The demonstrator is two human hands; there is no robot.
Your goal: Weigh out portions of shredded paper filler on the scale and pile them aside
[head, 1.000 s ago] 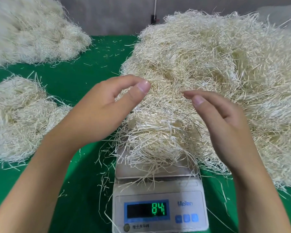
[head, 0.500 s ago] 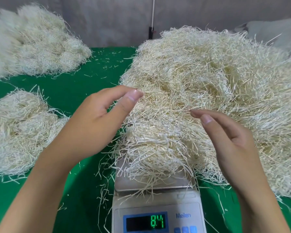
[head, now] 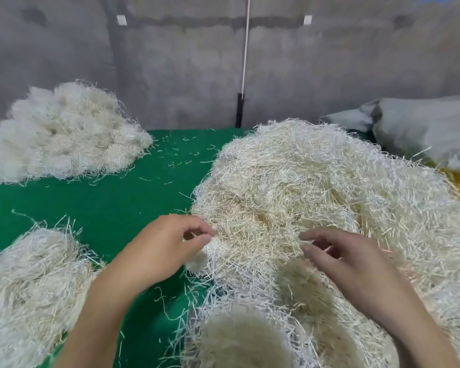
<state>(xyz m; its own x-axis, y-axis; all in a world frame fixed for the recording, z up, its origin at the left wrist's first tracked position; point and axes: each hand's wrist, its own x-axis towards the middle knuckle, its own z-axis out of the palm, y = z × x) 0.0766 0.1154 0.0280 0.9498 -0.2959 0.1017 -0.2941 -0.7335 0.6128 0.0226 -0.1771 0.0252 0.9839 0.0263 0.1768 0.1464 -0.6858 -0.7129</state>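
From the left hand, bare green table lies open toward 11 and 12 o'clock, up to the grey wall. The big heap of shredded paper blocks 1 through 5 o'clock, with a grey sack behind it at 2. A near pile closes 8 o'clock and a far pile closes 10.

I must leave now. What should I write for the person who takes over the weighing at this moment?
The left hand has its fingers curled at the left edge of the heap; whether it holds shreds is unclear.
The right hand is curled over the heap's front; same doubt.
On the table, the near pile and far pile lie on the left.
The scale is not in view.
Done: two piles set aside. Left: most of the heap; check the scale first.
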